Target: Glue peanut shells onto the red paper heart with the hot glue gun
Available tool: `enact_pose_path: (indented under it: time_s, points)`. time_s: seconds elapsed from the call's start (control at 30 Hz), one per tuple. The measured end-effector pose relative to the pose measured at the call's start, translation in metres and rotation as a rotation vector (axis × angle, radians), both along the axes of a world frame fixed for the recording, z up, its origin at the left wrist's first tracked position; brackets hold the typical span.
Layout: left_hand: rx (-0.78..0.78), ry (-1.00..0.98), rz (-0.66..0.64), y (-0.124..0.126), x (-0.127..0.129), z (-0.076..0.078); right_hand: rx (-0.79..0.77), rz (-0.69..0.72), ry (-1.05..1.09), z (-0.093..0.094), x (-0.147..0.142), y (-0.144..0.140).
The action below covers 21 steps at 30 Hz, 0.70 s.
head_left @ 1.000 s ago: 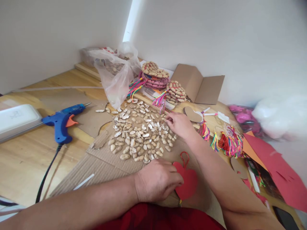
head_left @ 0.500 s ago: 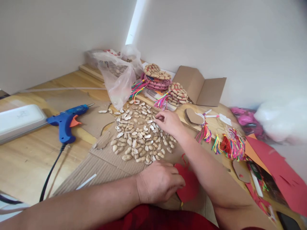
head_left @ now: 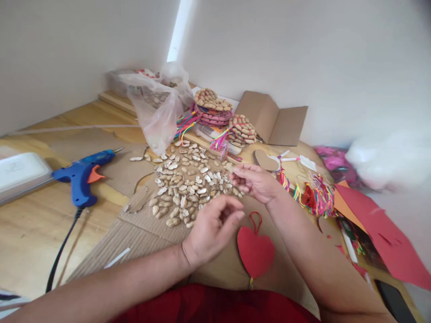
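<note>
Wooden tabletop (head_left: 30, 233) strewn with craft supplies, peanut shells (head_left: 188, 184) heaped on corrugated cardboard (head_left: 141, 233) beside a blue glue gun (head_left: 81, 172). Red paper heart (head_left: 255, 251) flat near the body, touched by neither hand. Left hand (head_left: 210, 229) raised, its grip loosely curled and seemingly empty; right hand (head_left: 256, 181) apparently pinching one small shell, probably picking pieces for gluing onto the heart.

Two bare forearms in view, no sleeves showing up to the frame edge. Left hand (head_left: 210, 229) and right hand (head_left: 257, 181) bare: no gloves, no rings, no watch or bracelet seen at either wrist. Nails short, unpainted as far as visible. Red garment (head_left: 215, 305) along the bottom edge, plain fabric, no print or seams visible. Rest of the body out of frame.
</note>
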<state>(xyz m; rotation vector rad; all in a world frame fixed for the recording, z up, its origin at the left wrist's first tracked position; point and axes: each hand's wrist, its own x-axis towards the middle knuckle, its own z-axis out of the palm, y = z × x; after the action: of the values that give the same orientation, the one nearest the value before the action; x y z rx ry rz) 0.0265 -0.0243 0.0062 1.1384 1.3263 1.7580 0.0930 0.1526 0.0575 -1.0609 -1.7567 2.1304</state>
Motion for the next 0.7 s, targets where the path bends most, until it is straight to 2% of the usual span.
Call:
enact_pose_path:
  time_s: [0.07,0.17,0.3,0.43,0.6,0.7]
  points:
    - [-0.065,-0.273,0.090,0.006,-0.004,0.003,-0.045,0.000,-0.004,0.006,0.020,-0.013]
    - [-0.111,-0.486,0.033,0.012,-0.007,0.003,-0.008,0.041,-0.026,0.011,0.041,-0.034]
    - [-0.156,-0.515,-0.101,0.012,-0.009,0.004,0.035,0.076,-0.043,0.012,0.053,-0.048]
    - [-0.205,-0.621,-0.074,0.012,-0.010,0.006,0.064,0.052,-0.046,0.007,0.056,-0.049]
    - [-0.228,-0.692,-0.075,0.013,-0.011,0.008,0.251,0.042,-0.040,-0.003,0.058,-0.049]
    - [-0.228,-0.709,-0.077,0.012,-0.012,0.009,0.313,0.025,-0.043,-0.006,0.057,-0.050]
